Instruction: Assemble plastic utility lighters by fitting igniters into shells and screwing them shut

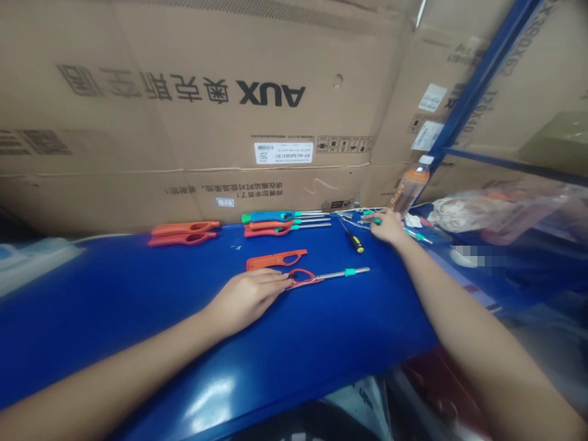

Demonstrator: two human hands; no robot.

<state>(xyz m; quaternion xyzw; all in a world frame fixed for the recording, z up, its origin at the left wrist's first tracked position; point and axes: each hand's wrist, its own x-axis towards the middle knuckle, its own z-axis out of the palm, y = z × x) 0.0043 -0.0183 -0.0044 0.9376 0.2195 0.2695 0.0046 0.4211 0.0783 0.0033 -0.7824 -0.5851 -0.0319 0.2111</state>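
My left hand (250,298) is closed over the handle end of an orange-red utility lighter (304,279) lying on the blue table. The lighter's metal tube (337,274), with a green collar, points right. Just behind it lies a separate orange handle shell (275,260). My right hand (389,228) reaches to the back right, its fingertips closed around something small with green on it, among thin metal parts (342,214). What exactly the fingers pinch is too small to tell. A yellow-and-black screwdriver (356,242) lies left of that hand.
Assembled lighters (271,217) in blue and red lie at the back beside orange handles (184,234). A large cardboard box (184,135) walls off the back. Right of my right hand stand a drink bottle (413,184), more green-collared tubes (419,236) and plastic bags (509,208).
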